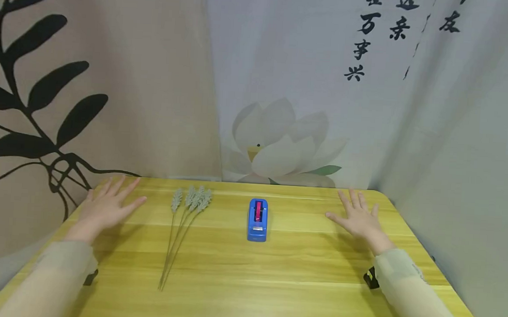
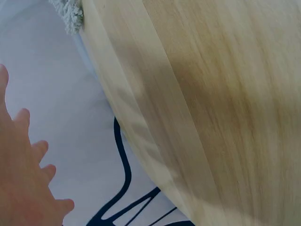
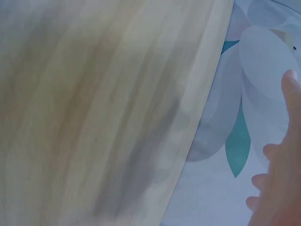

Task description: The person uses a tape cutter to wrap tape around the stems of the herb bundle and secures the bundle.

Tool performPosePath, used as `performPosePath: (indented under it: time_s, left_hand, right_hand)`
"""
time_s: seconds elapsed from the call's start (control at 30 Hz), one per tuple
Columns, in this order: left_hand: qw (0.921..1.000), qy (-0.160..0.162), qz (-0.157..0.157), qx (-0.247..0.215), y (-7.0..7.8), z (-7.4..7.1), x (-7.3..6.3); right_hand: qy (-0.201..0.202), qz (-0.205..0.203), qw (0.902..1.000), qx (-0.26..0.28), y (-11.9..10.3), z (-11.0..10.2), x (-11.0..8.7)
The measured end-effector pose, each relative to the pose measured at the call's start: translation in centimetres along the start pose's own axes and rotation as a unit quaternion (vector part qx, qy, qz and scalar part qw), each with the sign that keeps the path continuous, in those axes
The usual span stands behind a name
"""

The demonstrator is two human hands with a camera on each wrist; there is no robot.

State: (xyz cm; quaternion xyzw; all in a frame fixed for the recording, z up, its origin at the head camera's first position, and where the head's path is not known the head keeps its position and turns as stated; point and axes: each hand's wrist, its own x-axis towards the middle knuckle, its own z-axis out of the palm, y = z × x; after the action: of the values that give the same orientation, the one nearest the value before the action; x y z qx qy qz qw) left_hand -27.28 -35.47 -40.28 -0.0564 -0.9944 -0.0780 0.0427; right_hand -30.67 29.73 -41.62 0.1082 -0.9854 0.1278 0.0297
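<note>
In the head view a blue tape dispenser (image 1: 257,231) with a red roll stands near the middle of the table. To its left lie several dried flower stems (image 1: 173,250) with pale grey-green heads (image 1: 196,198), which point to the back edge. My left hand (image 1: 104,207) is held over the table's left side, fingers spread, nearest to the stems and holding nothing. Over the right side my right hand (image 1: 359,220) is likewise spread, with nothing in it. Each wrist view shows its hand, the left (image 2: 23,174) and the right (image 3: 282,179), above its own shadow.
The wood-grain table (image 1: 298,297) has rounded back corners. Right behind it hangs a pale curtain (image 1: 167,75) printed with dark leaves, a lotus and characters. A second pale curtain (image 1: 477,143) runs along the right side. Dark straps (image 1: 371,278) show under the sleeves.
</note>
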Motion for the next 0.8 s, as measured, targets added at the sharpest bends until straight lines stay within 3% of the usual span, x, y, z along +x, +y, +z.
performPosePath:
  time_s: [0.13, 0.23, 0.37, 0.5, 0.67, 0.73, 0.8]
  left_hand:
    - [0.9999, 0.004, 0.007, -0.007, 0.1, 0.0, -0.2]
    - [0.9998, 0.003, 0.018, -0.012, 1.0, -0.1, -0.1]
    - [0.999, 0.003, 0.036, -0.027, 3.2, -0.3, 0.4]
    - [0.9944, 0.015, 0.071, -0.077, 6.1, -0.3, 1.2]
    - [0.9773, 0.033, 0.124, -0.169, 10.5, 0.5, 2.2]
    - [0.9661, 0.031, 0.142, -0.214, 12.4, 0.9, 2.4]
    - [0.9496, 0.015, 0.16, -0.269, 14.0, 1.5, 2.6]
  right_hand:
    - [0.014, -0.037, 0.9981, 0.047, -1.1, 0.2, 0.0]
    - [0.02, -0.076, 0.9917, 0.102, -2.6, 0.3, 0.0]
    - [0.018, -0.116, 0.9807, 0.156, -5.1, 0.5, 0.1]
    - [0.018, -0.133, 0.971, 0.198, -7.9, 1.0, 0.3]
    - [0.011, -0.137, 0.9588, 0.249, -11.2, 2.2, 0.9]
    - [-0.001, -0.139, 0.9537, 0.267, -12.4, 2.7, 1.1]
    - [-0.021, -0.138, 0.9483, 0.285, -13.5, 3.3, 1.2]
